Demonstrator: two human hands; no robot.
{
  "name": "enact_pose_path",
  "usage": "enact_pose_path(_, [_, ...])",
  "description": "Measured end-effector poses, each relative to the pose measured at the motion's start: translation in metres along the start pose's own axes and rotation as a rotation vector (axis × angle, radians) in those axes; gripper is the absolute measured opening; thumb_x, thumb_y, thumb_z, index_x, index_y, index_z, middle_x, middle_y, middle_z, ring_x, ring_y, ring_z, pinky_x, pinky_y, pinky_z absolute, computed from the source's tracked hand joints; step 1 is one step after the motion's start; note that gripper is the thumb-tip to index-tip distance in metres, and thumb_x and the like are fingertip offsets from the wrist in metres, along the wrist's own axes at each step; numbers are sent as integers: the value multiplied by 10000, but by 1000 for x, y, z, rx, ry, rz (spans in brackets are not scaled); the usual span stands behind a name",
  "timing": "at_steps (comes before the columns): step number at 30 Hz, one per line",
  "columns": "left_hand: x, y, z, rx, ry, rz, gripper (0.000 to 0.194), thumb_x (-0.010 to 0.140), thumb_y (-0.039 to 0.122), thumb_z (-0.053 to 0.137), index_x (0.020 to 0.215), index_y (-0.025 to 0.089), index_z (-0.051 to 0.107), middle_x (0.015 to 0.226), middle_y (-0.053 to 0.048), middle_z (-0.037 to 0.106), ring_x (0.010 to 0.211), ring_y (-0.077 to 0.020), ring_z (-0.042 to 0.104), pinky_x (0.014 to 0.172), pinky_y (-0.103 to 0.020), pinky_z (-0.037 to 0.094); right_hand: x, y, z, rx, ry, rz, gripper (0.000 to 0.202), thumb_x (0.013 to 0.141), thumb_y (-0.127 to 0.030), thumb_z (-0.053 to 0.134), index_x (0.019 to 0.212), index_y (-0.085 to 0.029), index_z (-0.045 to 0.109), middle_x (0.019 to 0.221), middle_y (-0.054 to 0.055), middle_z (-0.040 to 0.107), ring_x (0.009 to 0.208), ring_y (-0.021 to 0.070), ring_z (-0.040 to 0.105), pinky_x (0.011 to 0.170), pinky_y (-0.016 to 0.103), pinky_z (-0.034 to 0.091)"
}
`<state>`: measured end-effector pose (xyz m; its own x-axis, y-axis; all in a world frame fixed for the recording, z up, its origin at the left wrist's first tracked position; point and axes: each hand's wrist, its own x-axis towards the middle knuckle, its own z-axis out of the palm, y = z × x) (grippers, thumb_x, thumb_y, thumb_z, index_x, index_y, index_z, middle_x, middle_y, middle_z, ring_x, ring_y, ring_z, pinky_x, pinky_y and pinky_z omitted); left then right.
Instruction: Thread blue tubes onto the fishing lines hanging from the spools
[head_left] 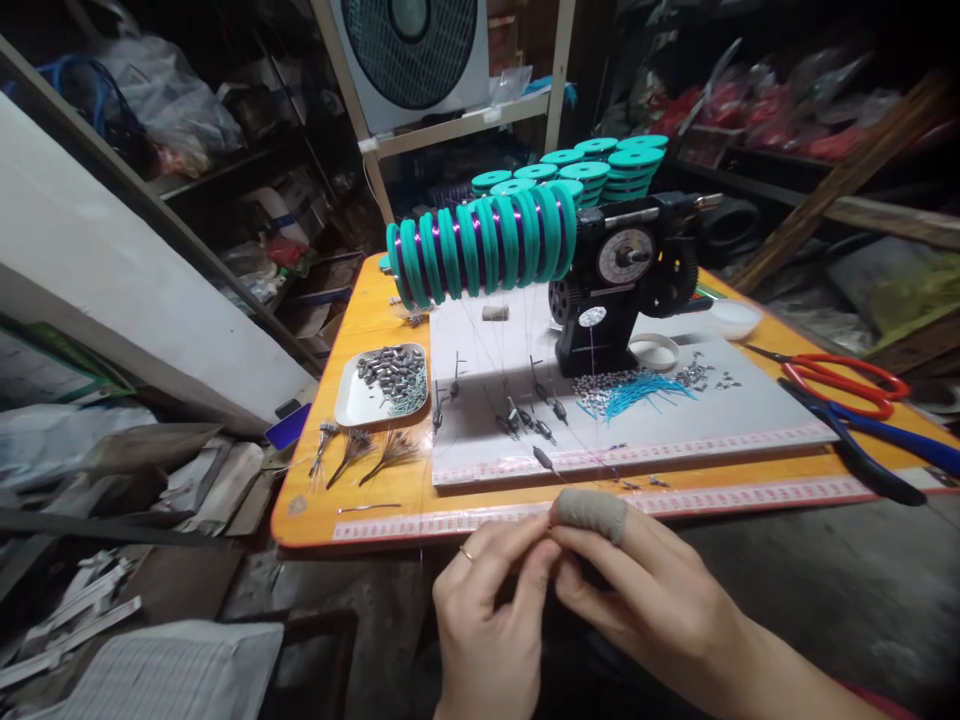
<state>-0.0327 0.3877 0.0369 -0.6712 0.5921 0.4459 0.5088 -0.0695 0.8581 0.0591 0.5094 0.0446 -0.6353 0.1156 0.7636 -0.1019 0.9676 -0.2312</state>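
Cluttered shelving (465, 126) rose dimly behind a yellow, round-cornered table (311, 512).

On its top lay a flat white board (480, 452) bearing a black machine with a round dial (600, 325), from which a row of teal discs wound with purple line (484, 245) extended leftward. At the table's front edge, the bare right hand (652, 575), one finger in a grey-beige wrap (592, 512), met the ringed left hand (491, 590), fingertips pinched together; anything between them was too small to tell. Just beyond, on the board, lay a dark, oval weight (542, 458).
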Motion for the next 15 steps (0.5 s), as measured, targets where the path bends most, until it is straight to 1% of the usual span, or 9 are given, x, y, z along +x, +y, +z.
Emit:
enact_pose_path(2, [1, 1, 0, 80, -6, 119, 288, 848, 25, 631, 1047, 217, 712, 904, -32, 753, 820, -152, 731, 785, -207, 594, 3, -1, 0, -7, 5, 4, 120, 892, -73, 536, 917, -130, 638, 806, 117, 718, 778, 237, 717, 686, 337, 619])
enact_pose_path(5, [0, 2, 3, 206, 0, 200, 292, 849, 4, 609, 1047, 207, 674, 888, -40, 748, 806, -152, 733, 783, -195, 584, 4, -2, 1, -16, 15, 21, 145, 911, -89, 504, 941, -139, 637, 803, 111, 718, 766, 229, 715, 678, 333, 618])
enact_pose_path(10, [-7, 1, 8, 337, 21, 227, 256, 874, 15, 567, 1033, 211, 611, 825, -21, 733, 727, -135, 721, 721, -189, 550, 2, -2, 0, -32, -5, 8, 146, 938, -119, 490, 971, -119, 633, 810, 125, 717, 761, 236, 707, 676, 347, 613])
enact_pose_path(15, [-6, 5, 5, 379, 10, 218, 246, 875, 28, 561, 1017, 227, 590, 795, 5, 718, 667, -122, 701, 668, -197, 522, 1, -4, -1, -26, 12, -11, 154, 939, -140, 499, 982, -122, 646, 790, 114, 716, 749, 235, 706, 685, 348, 609])
